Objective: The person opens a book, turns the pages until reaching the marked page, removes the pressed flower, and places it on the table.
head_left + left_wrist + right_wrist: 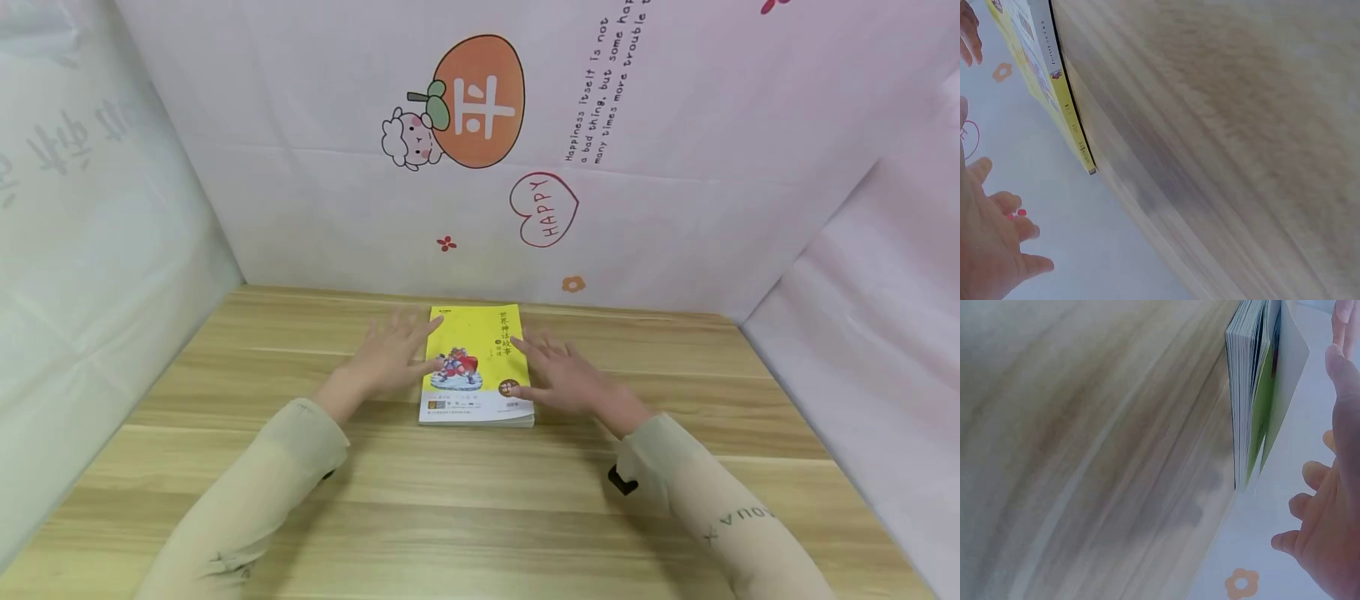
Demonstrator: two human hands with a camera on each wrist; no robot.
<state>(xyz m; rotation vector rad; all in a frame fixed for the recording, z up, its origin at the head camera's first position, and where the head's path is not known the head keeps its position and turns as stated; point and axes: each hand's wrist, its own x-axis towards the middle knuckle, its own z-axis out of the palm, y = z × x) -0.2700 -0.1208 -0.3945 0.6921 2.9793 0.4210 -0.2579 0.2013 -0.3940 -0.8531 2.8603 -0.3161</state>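
A yellow paperback book (pixel 476 350) with a white lower band lies flat on the wooden table, its front cover up. To its left my left hand (pixel 392 354) hovers with fingers spread, thumb overlapping the cover's edge in the head view. My right hand (pixel 564 375) is held the same way over the book's right edge. In the left wrist view the book's yellow spine (pixel 1072 119) faces that hand, and the left fingers (pixel 1007 203) are apart from it. The right wrist view shows the page edges (pixel 1244 381), with the cover lifted slightly; the right fingers (pixel 1313 475) hold nothing.
The wooden table (pixel 450 517) ends at a printed white cloth backdrop (pixel 337 217) just behind the book. White cloth walls (pixel 90 292) close in the left and right sides. Both forearms reach in from the front edge.
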